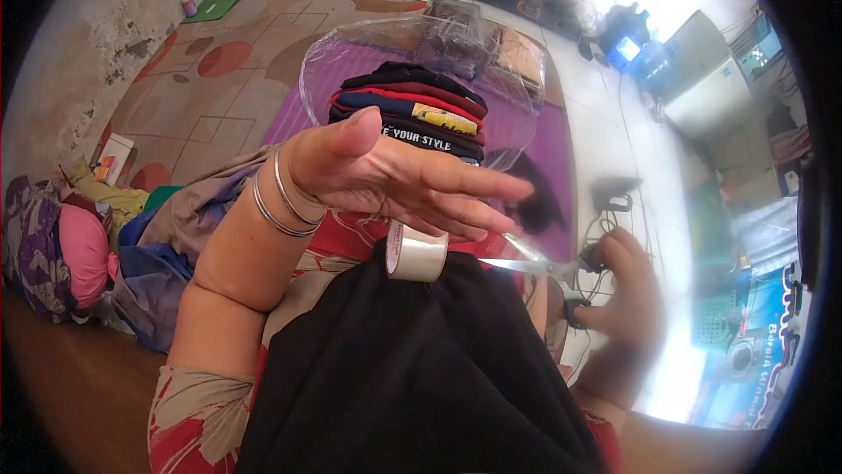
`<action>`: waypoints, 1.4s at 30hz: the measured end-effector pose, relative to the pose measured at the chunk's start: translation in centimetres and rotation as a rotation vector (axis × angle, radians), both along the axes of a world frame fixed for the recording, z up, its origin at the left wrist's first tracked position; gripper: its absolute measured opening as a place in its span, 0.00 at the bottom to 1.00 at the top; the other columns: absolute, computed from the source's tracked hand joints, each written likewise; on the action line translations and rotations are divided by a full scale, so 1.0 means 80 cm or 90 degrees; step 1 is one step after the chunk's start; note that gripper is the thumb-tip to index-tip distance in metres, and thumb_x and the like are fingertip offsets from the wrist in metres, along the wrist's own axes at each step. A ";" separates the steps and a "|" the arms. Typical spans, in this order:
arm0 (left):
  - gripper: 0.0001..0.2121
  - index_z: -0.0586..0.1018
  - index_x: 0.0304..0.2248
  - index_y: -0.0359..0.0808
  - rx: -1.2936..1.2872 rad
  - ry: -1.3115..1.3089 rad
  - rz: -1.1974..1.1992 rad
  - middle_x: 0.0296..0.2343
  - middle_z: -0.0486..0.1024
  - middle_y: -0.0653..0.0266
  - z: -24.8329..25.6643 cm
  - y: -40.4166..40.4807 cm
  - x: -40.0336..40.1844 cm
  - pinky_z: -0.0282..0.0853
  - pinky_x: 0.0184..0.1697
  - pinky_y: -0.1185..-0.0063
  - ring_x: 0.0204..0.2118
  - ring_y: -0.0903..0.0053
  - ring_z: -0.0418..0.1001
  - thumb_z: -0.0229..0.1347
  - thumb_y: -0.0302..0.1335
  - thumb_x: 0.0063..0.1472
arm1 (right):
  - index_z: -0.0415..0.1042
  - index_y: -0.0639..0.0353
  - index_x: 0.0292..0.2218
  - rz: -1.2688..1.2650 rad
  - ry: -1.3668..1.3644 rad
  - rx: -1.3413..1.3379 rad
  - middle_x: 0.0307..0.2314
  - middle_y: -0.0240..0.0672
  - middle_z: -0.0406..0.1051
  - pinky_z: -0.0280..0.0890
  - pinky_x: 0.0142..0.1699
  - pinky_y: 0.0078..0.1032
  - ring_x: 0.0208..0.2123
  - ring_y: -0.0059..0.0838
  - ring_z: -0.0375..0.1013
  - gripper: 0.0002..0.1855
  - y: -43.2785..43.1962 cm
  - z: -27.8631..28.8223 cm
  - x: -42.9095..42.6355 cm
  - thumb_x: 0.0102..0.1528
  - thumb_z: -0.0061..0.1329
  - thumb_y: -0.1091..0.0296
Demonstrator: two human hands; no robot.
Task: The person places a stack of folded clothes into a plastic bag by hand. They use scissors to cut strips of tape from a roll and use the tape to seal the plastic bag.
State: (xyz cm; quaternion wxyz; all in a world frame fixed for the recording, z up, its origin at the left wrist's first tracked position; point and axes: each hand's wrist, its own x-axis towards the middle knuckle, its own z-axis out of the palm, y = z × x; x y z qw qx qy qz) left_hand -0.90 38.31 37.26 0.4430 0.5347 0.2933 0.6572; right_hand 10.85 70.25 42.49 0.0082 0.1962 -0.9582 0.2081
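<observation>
My left hand (414, 178), two silver bangles at its wrist, reaches across the middle with its fingers apart. Just under it a roll of clear packing tape (418, 257) lies on the black cloth over my lap; whether the fingers touch the roll is hard to tell. At the right my right hand (618, 283), somewhat blurred, holds a pair of scissors (546, 267) by the dark handles, the blades parted and pointing left towards the tape. Beyond my left hand a stack of folded garments (408, 106) sits in clear plastic wrap (316, 66) on a purple mat (552, 138).
Wrapped dark and tan bundles (520, 56) stand behind the stack. An iron (613, 194) with a cord rests on the tiles at right. Piled clothes and a pink bundle (83, 253) lie at left. A green board (214, 7) is on the patterned floor, farther back.
</observation>
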 end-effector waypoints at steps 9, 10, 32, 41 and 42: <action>0.58 0.44 0.60 0.22 -0.007 0.021 -0.023 0.58 0.53 0.44 0.017 0.002 0.015 0.40 0.64 0.72 0.63 0.63 0.49 0.34 0.72 0.48 | 0.64 0.63 0.28 0.122 0.026 -0.067 0.25 0.39 0.61 0.61 0.34 0.30 0.29 0.41 0.64 0.27 -0.033 -0.001 -0.025 0.23 0.63 0.67; 0.59 0.44 0.60 0.22 -0.030 0.030 -0.017 0.58 0.53 0.44 0.018 0.001 0.016 0.40 0.64 0.72 0.63 0.63 0.49 0.35 0.73 0.47 | 0.64 0.63 0.27 0.138 0.034 -0.082 0.25 0.39 0.61 0.61 0.34 0.30 0.29 0.41 0.64 0.28 -0.035 -0.002 -0.028 0.23 0.63 0.67; 0.68 0.37 0.58 0.17 0.137 0.079 -0.105 0.58 0.40 0.30 0.005 0.018 0.011 0.27 0.64 0.66 0.64 0.53 0.37 0.42 0.76 0.37 | 0.66 0.61 0.24 0.168 -0.001 -0.097 0.22 0.38 0.63 0.61 0.31 0.31 0.28 0.41 0.66 0.23 -0.040 -0.001 -0.028 0.23 0.62 0.70; 0.60 0.46 0.60 0.22 0.077 0.037 0.013 0.61 0.39 0.43 0.005 0.006 0.015 0.40 0.64 0.65 0.65 0.59 0.40 0.32 0.74 0.46 | 0.64 0.65 0.30 0.077 0.023 -0.063 0.28 0.42 0.61 0.62 0.35 0.31 0.32 0.44 0.64 0.28 -0.030 0.002 -0.009 0.23 0.61 0.70; 0.63 0.41 0.59 0.19 0.103 0.031 -0.007 0.60 0.38 0.36 0.004 0.004 0.010 0.37 0.63 0.62 0.64 0.54 0.38 0.35 0.75 0.43 | 0.64 0.65 0.30 0.074 0.024 -0.062 0.28 0.42 0.61 0.62 0.35 0.31 0.32 0.44 0.64 0.28 -0.020 0.004 -0.003 0.23 0.61 0.70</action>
